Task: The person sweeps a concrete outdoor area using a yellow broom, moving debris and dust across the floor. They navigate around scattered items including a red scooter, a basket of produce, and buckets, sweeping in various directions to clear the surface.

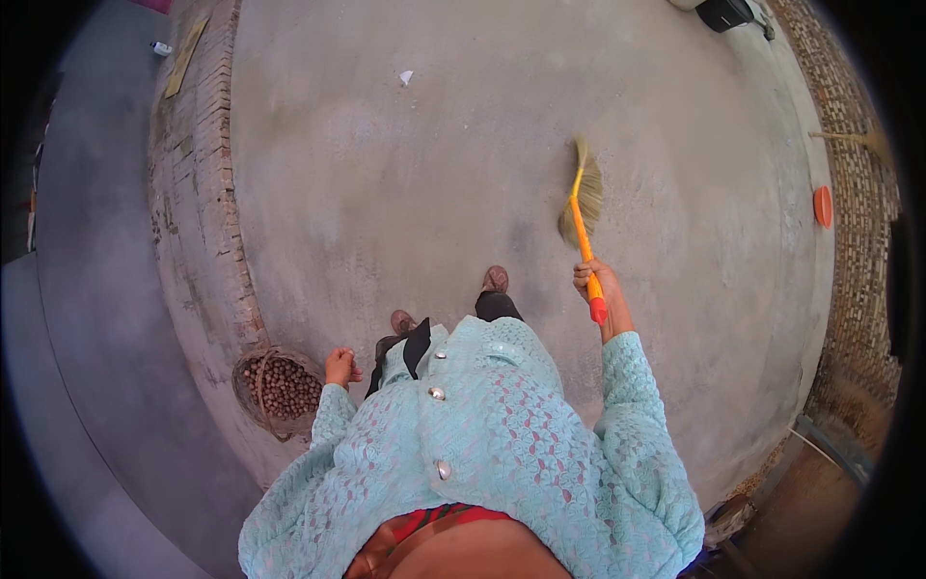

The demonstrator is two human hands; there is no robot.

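My right hand (610,283) is closed around the orange handle of a broom (584,230), near its red end cap. The broom reaches away from me, and its pale straw bristles (592,193) are over the grey concrete floor. They look slightly blurred. My left hand (341,368) hangs low at my left side with its fingers curled in, and I see nothing in it. Just left of that hand stands a round basket (253,410) with a handle, filled with brown, walnut-like round things (287,386).
A raised brick edge (229,164) borders the concrete floor (386,193) on the left. A small white scrap (406,76) lies far ahead. On the right, an orange basin (822,206) sits by a brick wall (858,261). A black container (723,13) stands at the far right.
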